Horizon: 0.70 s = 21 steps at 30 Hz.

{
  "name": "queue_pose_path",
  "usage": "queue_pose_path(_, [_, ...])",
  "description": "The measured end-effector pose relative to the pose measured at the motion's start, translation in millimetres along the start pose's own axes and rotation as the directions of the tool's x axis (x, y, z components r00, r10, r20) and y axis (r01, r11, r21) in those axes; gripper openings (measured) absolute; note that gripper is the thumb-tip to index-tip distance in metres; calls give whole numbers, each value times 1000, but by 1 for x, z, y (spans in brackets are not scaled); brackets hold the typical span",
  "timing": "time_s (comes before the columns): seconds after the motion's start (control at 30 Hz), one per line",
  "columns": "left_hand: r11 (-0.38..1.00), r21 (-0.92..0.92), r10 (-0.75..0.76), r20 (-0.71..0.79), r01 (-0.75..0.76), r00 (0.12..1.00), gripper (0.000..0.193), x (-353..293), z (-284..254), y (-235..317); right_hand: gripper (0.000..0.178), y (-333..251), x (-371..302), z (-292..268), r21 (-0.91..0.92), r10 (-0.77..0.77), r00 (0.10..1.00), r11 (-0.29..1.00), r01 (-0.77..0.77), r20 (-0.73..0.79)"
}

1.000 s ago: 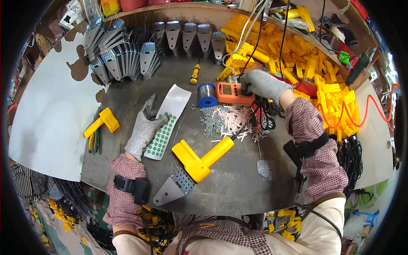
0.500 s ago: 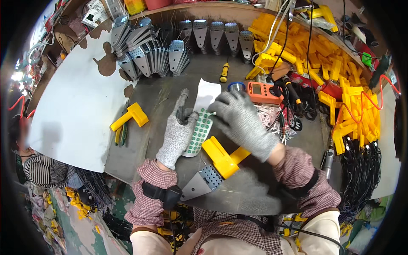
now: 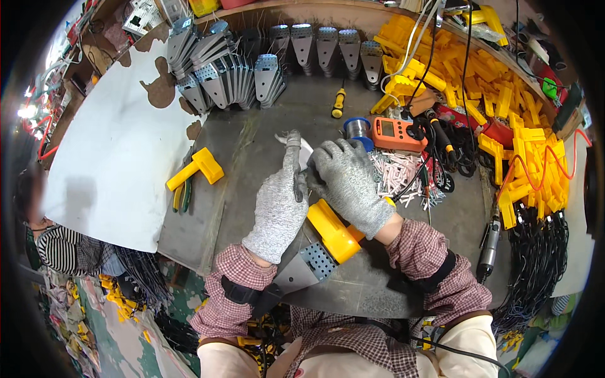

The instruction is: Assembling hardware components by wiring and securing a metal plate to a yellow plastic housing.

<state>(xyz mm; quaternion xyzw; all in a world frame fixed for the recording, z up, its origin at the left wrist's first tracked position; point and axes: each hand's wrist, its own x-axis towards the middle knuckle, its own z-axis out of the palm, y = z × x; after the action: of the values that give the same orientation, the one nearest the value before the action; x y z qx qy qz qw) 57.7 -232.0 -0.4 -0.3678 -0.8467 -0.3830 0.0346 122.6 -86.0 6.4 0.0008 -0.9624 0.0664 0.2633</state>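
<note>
My left hand, in a grey glove, is closed on a sticker sheet. Only a white, curled part of the sheet shows above the thumb. Right against it, my gloved right hand has its fingers bent and drawn together at the sheet's edge; whatever is between its fingertips is hidden. Just below the hands lies a yellow plastic T-shaped handle. It adjoins a grey metal plate with a perforated blue-grey end, partly covered by my left wrist.
Solder wire and an orange meter stand right of centre, by pale small parts. A screwdriver lies farther back. Metal plates line the back; yellow handles heap at right. Left lie another yellow handle and pliers.
The sheet, earlier flat with its green dots showing, is now curled up and mostly hidden. My right hand has come down and in against my left, which has shifted slightly right.
</note>
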Motion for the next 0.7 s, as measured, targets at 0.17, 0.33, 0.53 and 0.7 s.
queue_pose_path(0.17, [998,-49,-45,26,46,999,72,5,5,-5,13,14,-1,9,540,240,970,812,-222,38])
queue_pose_path(0.33, [951,308,1,-43,13,999,73,1,8,-61,20,25,-12,-2,675,293,828,480,-560,478])
queue_pose_path(0.53, [953,139,173,474,-267,863,80,-139,-30,-10,17,27,-51,-4,383,71,946,903,-196,316])
queue_pose_path(0.7, [918,244,120,582,-314,804,94,-154,-7,-2,32,68,-73,-7,650,-397,892,740,173,215])
